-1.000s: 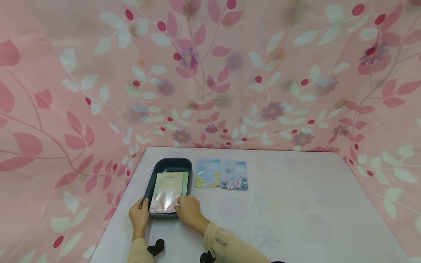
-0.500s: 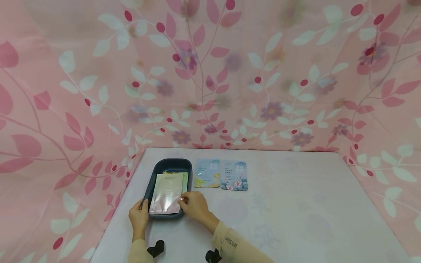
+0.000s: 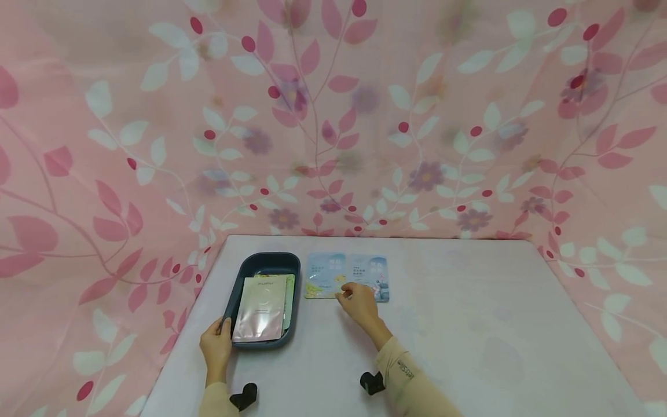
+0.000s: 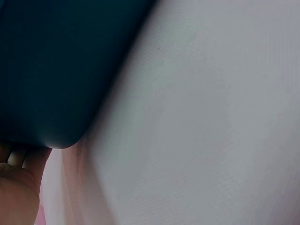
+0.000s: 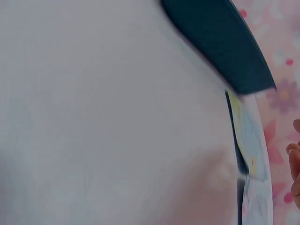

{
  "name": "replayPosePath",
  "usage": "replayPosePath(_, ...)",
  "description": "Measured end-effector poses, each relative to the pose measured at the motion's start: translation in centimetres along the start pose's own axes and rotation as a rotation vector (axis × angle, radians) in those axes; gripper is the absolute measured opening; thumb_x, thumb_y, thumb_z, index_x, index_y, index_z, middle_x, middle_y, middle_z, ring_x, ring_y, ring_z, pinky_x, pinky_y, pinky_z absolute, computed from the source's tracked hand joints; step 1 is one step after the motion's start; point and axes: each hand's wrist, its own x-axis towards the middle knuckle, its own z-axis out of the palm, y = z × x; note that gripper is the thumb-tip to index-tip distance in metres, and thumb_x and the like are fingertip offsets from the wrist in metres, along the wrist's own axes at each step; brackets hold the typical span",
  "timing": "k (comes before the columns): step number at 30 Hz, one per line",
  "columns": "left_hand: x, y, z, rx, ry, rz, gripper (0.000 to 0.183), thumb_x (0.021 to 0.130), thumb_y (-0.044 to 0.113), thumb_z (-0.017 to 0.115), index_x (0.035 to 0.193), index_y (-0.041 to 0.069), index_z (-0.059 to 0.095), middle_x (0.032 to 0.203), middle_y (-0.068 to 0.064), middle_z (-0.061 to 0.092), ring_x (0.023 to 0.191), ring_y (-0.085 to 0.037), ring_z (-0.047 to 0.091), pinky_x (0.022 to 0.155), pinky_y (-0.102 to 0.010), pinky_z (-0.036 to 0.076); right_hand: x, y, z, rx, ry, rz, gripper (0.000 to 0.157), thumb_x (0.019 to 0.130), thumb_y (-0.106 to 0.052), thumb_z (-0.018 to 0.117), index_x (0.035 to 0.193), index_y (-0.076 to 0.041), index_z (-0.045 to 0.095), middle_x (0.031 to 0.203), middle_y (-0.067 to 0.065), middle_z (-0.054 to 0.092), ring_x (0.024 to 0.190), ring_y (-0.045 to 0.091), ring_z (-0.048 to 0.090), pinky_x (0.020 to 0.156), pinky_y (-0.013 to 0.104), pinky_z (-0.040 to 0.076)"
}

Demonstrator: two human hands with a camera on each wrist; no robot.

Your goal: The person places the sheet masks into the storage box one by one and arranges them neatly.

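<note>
A dark blue tray (image 3: pixel 270 264) stands at the table's left side, its near left edge gripped by my left hand (image 3: pixel 216 347). Inside lie a cream-to-pink face mask packet (image 3: pixel 260 310) and, partly hidden below it, a green packet (image 3: pixel 289 298). Right of the tray, a light blue and yellow packet (image 3: pixel 322 273) and a blue flowered packet (image 3: pixel 367 264) lie side by side. My right hand (image 3: pixel 361 306), fingers loosely bent and holding nothing, overlaps their near edges in the head view. The left wrist view shows fingers (image 4: pixel 18 159) under the tray wall (image 4: pixel 56 65).
A white table (image 3: pixel 469 324) carries everything, with a pink floral cloth (image 3: pixel 333 116) hanging behind and at the sides. Black straps (image 3: pixel 372 382) show by the wrists near the front.
My right hand has moved off the tray's near right corner, rightward and away from me, to the two blue packets. My left hand keeps its place on the tray.
</note>
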Motion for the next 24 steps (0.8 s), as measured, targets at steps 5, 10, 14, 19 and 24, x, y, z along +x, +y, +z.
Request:
replayPosePath(5,0.1,-0.1,0.0,-0.02,0.003,0.008,0.023,0.088,0.001,0.057,0.102,-0.017,0.064,0.091,-0.035,0.064,0.061,0.02,0.041,0.054,-0.003,0.037,0.2,2.8,-1.3,-0.014,0.051,0.093,0.023,0.081,-0.012,0.071,0.096,0.005,0.069,0.078,0.01,0.069,0.066,0.021,0.065,0.055,0.029,0.05)
replayPosePath(10,0.1,-0.2,0.0,-0.025,0.003,0.007,0.023,0.089,0.001,0.058,0.102,-0.017,0.064,0.09,-0.035,0.064,0.061,0.019,0.041,0.053,-0.004,0.037,0.1,5.3,-2.4,-0.04,0.085,0.229,0.029,0.081,-0.013,0.071,0.103,0.006,0.067,0.083,0.012,0.066,0.07,0.023,0.059,0.06,0.033,0.049)
replayPosePath(14,0.1,-0.1,0.1,-0.034,0.006,0.003,0.024,0.088,0.001,0.058,0.102,-0.017,0.064,0.092,-0.036,0.063,0.061,0.02,0.041,0.054,-0.003,0.037,0.1,7.2,-3.0,-0.081,0.089,0.321,0.037,0.081,-0.015,0.071,0.109,0.007,0.064,0.089,0.016,0.063,0.075,0.027,0.058,0.063,0.037,0.048)
replayPosePath(19,0.1,-0.2,0.0,-0.041,0.003,-0.001,0.024,0.089,0.001,0.058,0.103,-0.018,0.063,0.093,-0.036,0.063,0.063,0.023,0.041,0.055,-0.002,0.037,-0.3,8.9,-3.6,-0.058,0.146,0.335,0.04,0.08,-0.016,0.069,0.109,0.011,0.062,0.091,0.022,0.062,0.082,0.036,0.058,0.069,0.046,0.048)
replayPosePath(24,0.1,-0.2,0.1,-0.033,-0.004,0.0,0.024,0.089,0.001,0.057,0.104,-0.018,0.063,0.094,-0.036,0.063,0.064,0.023,0.04,0.056,-0.001,0.037,-0.7,10.0,-4.0,-0.059,0.15,0.325,0.043,0.081,-0.02,0.069,0.104,0.014,0.061,0.087,0.022,0.06,0.08,0.034,0.056,0.069,0.044,0.048)
